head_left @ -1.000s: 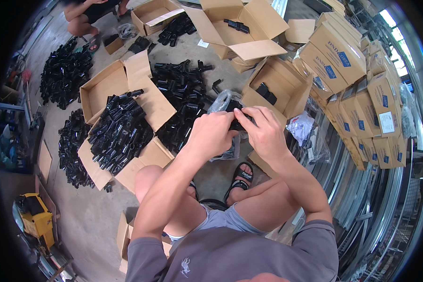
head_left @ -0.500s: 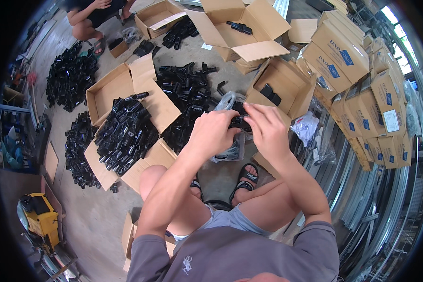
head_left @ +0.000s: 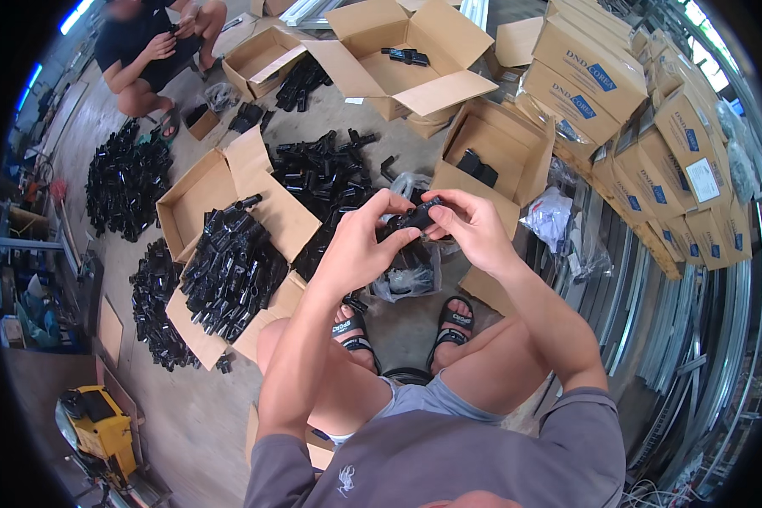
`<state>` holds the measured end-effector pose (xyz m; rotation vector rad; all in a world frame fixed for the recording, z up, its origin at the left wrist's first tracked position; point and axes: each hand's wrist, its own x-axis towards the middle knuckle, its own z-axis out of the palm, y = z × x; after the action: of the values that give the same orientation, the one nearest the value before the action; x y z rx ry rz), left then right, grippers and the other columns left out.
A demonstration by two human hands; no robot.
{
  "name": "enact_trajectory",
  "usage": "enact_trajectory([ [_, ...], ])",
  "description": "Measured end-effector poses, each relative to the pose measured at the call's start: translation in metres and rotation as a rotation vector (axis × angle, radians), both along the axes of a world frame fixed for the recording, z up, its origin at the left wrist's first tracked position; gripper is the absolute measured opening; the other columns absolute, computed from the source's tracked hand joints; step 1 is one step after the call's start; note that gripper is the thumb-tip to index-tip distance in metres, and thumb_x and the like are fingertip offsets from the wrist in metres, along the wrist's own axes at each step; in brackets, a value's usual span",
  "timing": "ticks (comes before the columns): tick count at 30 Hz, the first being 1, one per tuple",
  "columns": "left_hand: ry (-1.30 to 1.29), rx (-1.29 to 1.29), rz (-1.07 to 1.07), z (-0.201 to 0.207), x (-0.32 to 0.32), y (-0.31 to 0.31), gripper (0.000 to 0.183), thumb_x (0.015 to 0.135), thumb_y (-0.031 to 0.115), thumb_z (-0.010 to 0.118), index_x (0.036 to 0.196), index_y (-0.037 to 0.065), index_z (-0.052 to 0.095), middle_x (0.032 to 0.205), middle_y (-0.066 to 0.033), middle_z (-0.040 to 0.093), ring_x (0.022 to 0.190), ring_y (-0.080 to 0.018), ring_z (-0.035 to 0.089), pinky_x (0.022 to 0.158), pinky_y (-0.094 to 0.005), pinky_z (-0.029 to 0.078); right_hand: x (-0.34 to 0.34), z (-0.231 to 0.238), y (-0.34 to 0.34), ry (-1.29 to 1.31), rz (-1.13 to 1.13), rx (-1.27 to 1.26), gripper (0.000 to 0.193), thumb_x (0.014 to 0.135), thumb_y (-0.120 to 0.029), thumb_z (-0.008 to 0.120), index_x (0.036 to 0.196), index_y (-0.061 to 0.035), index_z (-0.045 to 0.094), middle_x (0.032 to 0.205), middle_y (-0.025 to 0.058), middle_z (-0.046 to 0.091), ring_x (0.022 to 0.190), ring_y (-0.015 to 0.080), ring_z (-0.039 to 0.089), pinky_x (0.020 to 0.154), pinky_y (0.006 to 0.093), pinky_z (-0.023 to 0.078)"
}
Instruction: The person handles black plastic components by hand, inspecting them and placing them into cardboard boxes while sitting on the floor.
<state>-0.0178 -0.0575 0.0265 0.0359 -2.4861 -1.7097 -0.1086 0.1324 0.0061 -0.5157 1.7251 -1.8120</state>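
Between both hands, in front of my knees, is a black tubular fitting. My left hand is closed on its left end, thumb and fingers pinching it. My right hand pinches the other end between thumb and fingertips. Fingers hide part of the piece, so its full shape does not show. Just below the hands, a clear plastic bag sits near my feet. A loose heap of similar black fittings lies beyond my left hand. Past my right hand, an open carton holds a few black pieces.
More black fittings spill over an open carton at the left, with another heap behind. A large open carton stands farther back. Stacked boxes and metal profiles line the right. A co-worker squats at far left.
My hands have tilted and shifted slightly left, bringing the black fitting into clearer view between the fingertips. The view has swung, so more of the squatting co-worker shows.
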Motion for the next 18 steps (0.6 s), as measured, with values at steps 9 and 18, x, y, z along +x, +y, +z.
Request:
enact_trajectory([
  [9, -0.098, 0.167, -0.024, -0.016, -0.004, 0.006, 0.026, 0.092, 0.015, 0.07, 0.11, -0.002, 0.06, 0.102, -0.0133, 0.072, 0.087, -0.0155, 0.067, 0.071, -0.0309, 0.053, 0.009, 0.003, -0.001, 0.023, -0.112, 0.046, 0.041, 0.097, -0.03, 0.065, 0.117, 0.0063, 0.063, 0.091, 0.009, 0.069, 0.071, 0.0107, 0.066, 0.064, 0.0242, 0.054],
  [18, -0.004, 0.233, 0.082, -0.024, -0.003, 0.017, 0.021, 0.092, 0.012, 0.068, 0.107, -0.002, 0.062, 0.096, -0.0129, 0.072, 0.077, -0.0111, 0.064, 0.061, -0.0287, 0.052, 0.009, -0.001, 0.0, -0.048, -0.177, -0.017, 0.037, 0.096, -0.029, 0.067, 0.111, 0.0053, 0.064, 0.086, 0.007, 0.068, 0.067, 0.0108, 0.065, 0.062, 0.0244, 0.055],
])
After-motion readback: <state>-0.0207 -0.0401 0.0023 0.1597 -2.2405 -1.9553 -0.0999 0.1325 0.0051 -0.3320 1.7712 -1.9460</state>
